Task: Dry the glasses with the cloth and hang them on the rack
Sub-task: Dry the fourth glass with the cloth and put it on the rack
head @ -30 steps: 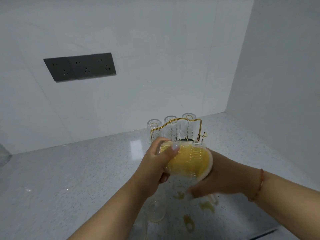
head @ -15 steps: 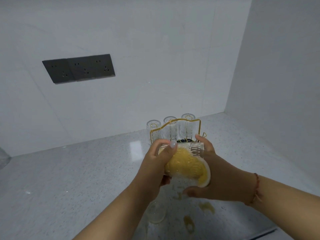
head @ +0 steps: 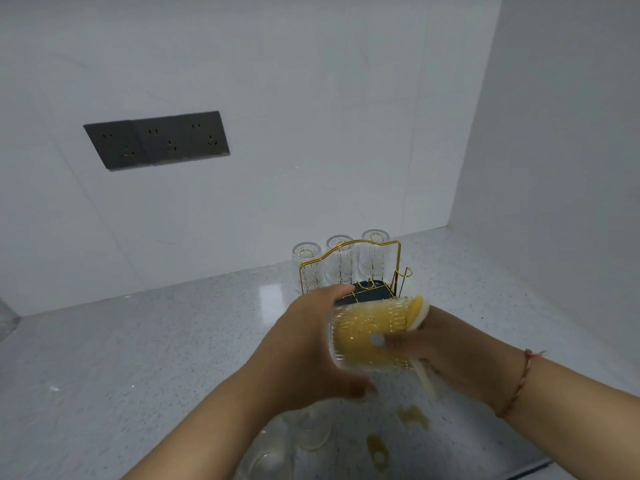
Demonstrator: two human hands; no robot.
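My left hand (head: 304,344) grips a ribbed clear glass (head: 370,332) held on its side above the counter. A yellow cloth (head: 414,310) is stuffed inside it and sticks out of its right end. My right hand (head: 446,348) holds the cloth at the glass's mouth, its fingers mostly hidden behind the glass. Just beyond the hands stands a gold wire rack (head: 349,268) with three glasses (head: 341,261) hanging upside down on it. Two more glasses (head: 311,431) stand on the counter under my left forearm.
The grey speckled counter (head: 138,358) runs to white walls at the back and right. A dark socket panel (head: 157,140) is on the back wall. A patterned mat (head: 408,427) with yellow shapes lies near the front edge. A clear object (head: 5,317) sits at the far left.
The glass has turned in my hands and the cloth has gone deeper inside it. My left hand has shifted its grip round the glass's base; both hands sit slightly lower and to the right.
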